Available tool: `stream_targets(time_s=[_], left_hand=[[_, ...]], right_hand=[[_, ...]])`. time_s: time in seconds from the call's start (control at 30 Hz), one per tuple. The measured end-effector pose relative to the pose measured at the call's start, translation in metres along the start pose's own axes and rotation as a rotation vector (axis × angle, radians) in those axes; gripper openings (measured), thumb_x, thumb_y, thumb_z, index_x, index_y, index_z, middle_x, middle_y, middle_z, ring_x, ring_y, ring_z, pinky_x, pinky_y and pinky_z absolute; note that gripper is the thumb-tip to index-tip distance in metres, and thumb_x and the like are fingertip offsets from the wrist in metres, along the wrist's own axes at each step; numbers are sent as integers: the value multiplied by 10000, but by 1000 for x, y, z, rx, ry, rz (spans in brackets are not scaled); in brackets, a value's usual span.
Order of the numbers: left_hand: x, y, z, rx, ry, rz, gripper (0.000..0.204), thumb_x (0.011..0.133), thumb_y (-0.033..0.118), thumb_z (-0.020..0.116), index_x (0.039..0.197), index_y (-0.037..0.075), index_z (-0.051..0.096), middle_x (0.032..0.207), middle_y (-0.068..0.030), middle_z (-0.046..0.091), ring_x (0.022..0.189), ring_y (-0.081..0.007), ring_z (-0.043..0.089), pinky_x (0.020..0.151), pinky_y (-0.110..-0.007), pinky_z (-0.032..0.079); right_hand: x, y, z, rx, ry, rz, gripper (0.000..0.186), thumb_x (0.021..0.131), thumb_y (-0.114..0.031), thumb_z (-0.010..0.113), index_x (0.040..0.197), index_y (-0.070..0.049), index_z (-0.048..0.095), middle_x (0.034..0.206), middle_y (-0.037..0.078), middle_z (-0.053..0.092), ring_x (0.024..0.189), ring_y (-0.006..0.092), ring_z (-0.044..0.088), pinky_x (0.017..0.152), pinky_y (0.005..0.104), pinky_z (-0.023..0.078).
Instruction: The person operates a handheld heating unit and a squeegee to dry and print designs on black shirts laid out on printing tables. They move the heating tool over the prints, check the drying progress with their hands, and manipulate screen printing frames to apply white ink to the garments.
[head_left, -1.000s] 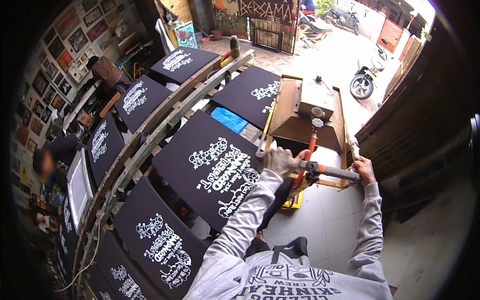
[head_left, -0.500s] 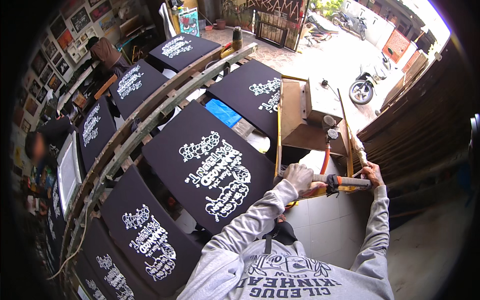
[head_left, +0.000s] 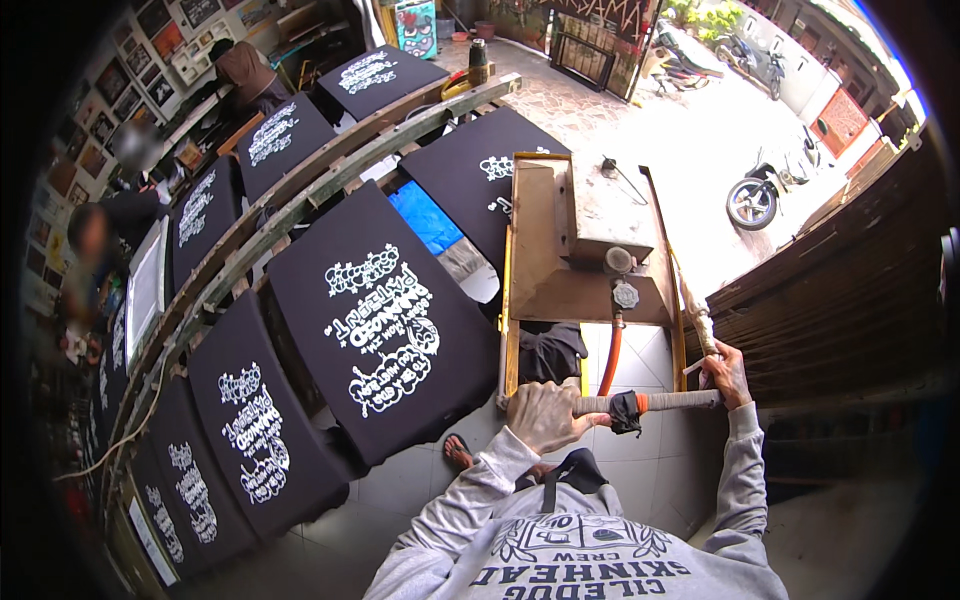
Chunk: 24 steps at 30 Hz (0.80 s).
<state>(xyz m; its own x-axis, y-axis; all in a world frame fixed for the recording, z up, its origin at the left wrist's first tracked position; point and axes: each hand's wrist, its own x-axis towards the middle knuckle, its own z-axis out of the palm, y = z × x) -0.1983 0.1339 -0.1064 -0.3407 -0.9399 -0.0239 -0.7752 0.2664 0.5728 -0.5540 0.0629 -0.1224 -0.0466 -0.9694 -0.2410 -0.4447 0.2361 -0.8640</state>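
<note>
The left hand (head_left: 543, 416) is closed around the left end of the wrapped handlebar (head_left: 680, 401), and the right hand (head_left: 728, 376) is closed at its right end. Above the bar, right of centre, a metal hood (head_left: 590, 292) is carried in a yellow frame (head_left: 510, 360). The printed black shirt (head_left: 455, 340), left of centre, is closely flanked by that frame; its edge could be snagged by a leftward swing. The orange hose (head_left: 612, 352) could be strained by a sharp turn, and the sandalled foot (head_left: 458, 452), lower centre, could be struck if the frame were pulled back carelessly.
</note>
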Motion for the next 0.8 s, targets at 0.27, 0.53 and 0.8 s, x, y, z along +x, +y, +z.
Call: stream_targets(time_s=[0.27, 0.53, 0.8], left_hand=[[-19, 33, 23, 5, 111, -126, 649, 726, 706, 649, 669, 59, 631, 534, -140, 602, 504, -295, 635, 526, -413, 497], [-29, 62, 46, -8, 209, -252, 626, 731, 692, 656, 685, 67, 662, 556, -151, 616, 544, -307, 650, 552, -434, 498], [-30, 104, 76, 114, 311, -419, 576, 719, 673, 685, 705, 98, 651, 563, -145, 616, 545, -332, 640, 521, -436, 484]], right_hand=[[22, 8, -19, 8, -148, -58, 321, 784, -28, 548, 1082, 45, 642, 676, -7, 580, 551, 65, 538, 512, 228, 455], [86, 75, -44, -88, -217, -281, 169, 830, -45, 514, 921, 50, 619, 663, 33, 602, 539, 112, 573, 504, 264, 476], [130, 83, -45, -226, -321, -465, 253, 883, -148, 574, 1009, 66, 621, 717, 9, 614, 650, 73, 546, 579, 263, 461]])
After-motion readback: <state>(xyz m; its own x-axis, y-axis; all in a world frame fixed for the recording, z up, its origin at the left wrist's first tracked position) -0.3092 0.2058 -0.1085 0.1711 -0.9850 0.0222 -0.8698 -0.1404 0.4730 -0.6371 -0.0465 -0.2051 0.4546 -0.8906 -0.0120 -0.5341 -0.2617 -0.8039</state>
